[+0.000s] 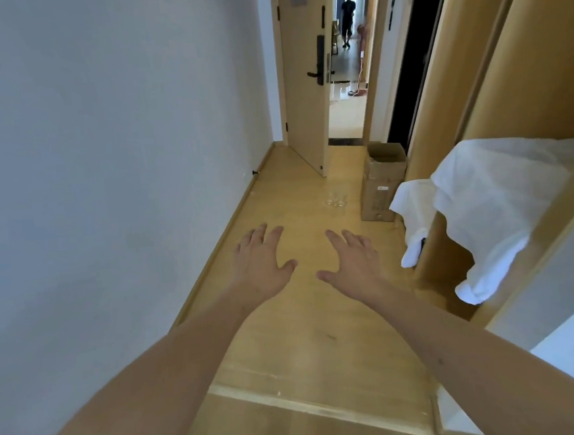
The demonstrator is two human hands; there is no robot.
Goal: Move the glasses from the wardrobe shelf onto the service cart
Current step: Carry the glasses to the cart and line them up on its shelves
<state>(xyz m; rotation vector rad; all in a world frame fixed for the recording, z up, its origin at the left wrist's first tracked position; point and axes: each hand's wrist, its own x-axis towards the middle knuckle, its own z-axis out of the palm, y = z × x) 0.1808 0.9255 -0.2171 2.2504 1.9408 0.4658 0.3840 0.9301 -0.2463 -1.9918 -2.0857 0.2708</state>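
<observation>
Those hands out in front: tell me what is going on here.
A person stands in a narrow hallway with both arms stretched forward. The left hand and the right hand are open, fingers spread, and hold nothing. Ahead on the wooden floor stand what look like a few clear glasses, beside a cardboard box. White cloth hangs over the wooden wardrobe at right. No service cart is in view.
</observation>
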